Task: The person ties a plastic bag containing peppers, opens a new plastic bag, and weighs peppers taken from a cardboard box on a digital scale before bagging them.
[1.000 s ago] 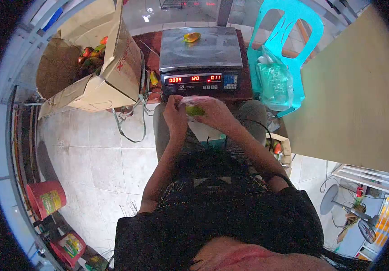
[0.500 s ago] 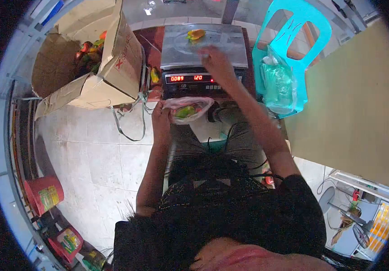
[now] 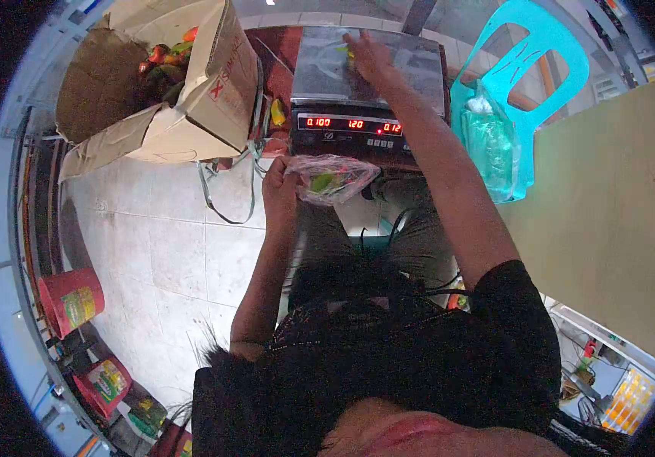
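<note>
Yellow-green pepper [image 3: 350,55], partly hidden by the right hand [image 3: 371,59], on the flat metal pan [image 3: 323,82] of a black digital scale [image 3: 346,145], towards the far side. Fingers reach over it; I cannot tell whether they grip. Nearer, the left hand [image 3: 278,180] pinches a see-through plastic bag [image 3: 352,179] holding a green pepper [image 3: 323,182]. Reaching seems in hand; lifting would call for closed fingers

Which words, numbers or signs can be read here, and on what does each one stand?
"0.100": scale display, left
"1.20": scale display, middle
"0.12": scale display, right
"X": cardboard box, in red; letters beside it unclear
Too small or blurred: labels on the red pots, scale buttons
</note>
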Tool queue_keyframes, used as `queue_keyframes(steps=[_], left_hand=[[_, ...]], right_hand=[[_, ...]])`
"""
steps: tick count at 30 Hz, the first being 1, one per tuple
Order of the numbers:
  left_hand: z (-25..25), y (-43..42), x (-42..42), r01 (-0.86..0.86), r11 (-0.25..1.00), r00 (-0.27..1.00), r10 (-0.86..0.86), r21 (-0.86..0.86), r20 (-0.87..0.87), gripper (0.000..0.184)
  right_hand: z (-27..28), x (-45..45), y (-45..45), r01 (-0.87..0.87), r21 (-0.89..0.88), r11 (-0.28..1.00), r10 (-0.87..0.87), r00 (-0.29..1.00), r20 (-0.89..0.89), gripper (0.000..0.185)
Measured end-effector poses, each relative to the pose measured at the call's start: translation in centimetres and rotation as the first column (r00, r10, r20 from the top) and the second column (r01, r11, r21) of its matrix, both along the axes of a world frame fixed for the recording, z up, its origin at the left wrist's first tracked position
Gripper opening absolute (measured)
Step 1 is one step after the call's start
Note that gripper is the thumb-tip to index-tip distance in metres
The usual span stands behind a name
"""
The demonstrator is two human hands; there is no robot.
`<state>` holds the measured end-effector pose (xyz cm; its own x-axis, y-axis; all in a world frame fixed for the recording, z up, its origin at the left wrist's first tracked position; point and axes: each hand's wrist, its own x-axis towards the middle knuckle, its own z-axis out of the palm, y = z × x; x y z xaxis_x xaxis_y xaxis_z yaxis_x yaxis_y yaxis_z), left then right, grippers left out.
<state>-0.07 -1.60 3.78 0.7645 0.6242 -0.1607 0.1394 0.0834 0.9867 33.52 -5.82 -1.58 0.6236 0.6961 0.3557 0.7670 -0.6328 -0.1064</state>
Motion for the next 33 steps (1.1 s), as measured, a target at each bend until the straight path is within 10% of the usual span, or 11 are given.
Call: queue_keyframes(steps=[3,6,11,15,21,25,27,33], left_hand=[[-1.5,0.2,0.2,-0.012,1.000,1.000,0.012,0.013,-0.001,0.009],[-1.9,0.1,0.1,-0.035,0.999,0.999,0.035,-0.002,0.013,0.010],[-1.5,-0.1,0.0,-0.037,0.999,0.999,0.037,0.001,-0.011,0.010],[-1.4,0.0,0.6,-0.048,0.998,0.997,0.046,0.043,0.055,0.007],[-2.9,1.0,0.5,-0.011,0.979,0.997,-0.006,0.204,0.082,0.005],[-0.5,1.6,-0.9,-0.032,0.953,0.998,0.013,0.301,0.064,0.008],[0.9,1.8,-1.6,-0.065,0.912,0.997,0.044,0.405,0.062,0.009],[4.0,2.3,-0.7,-0.072,0.800,0.997,0.037,0.596,0.070,0.009]], right_hand=[[0.2,-0.3,-0.1,0.011,-0.035,0.999,-0.008,0.995,0.104,0.052],[2.1,-1.0,-1.4,0.047,0.141,0.989,-0.017,0.978,-0.210,0.049],[7.8,-13.2,-9.6,0.135,0.807,0.575,0.545,0.672,-0.501,0.049],[9.9,-24.3,-12.9,0.187,0.608,0.772,0.438,0.537,-0.721,0.047],[5.0,-26.6,-9.3,-0.061,0.611,0.789,0.422,0.777,-0.468,0.046],[5.9,-26.5,-7.7,-0.319,0.629,0.709,0.627,0.694,-0.353,0.033],[7.5,-25.8,-7.7,-0.547,0.512,0.663,0.693,0.707,-0.142,0.030],[15.2,-22.9,-11.2,-0.441,-0.047,0.896,0.381,0.820,-0.428,0.032]])
